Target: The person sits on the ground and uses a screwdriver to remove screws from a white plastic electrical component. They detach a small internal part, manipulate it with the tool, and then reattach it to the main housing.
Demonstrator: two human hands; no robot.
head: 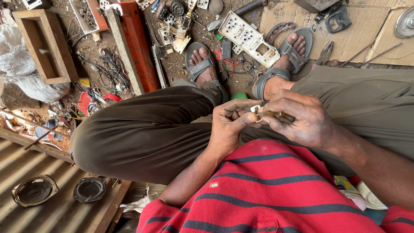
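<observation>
My left hand [227, 125] and my right hand [297, 116] meet in front of my red striped shirt, above my lap. The left fingers pinch a small pale metal part [255, 108]. The right hand grips a thin tool with a yellowish shaft [276, 114], its tip against that part. Most of the part and the tool is hidden by the fingers.
My sandalled feet [202, 60] rest on dirt strewn with wires, circuit parts and a white plastic panel [248, 39]. A wooden box [45, 47] and an orange metal bar [138, 43] lie to the left. Two speakers [88, 190] sit on corrugated sheet; cardboard [371, 34] lies at the top right.
</observation>
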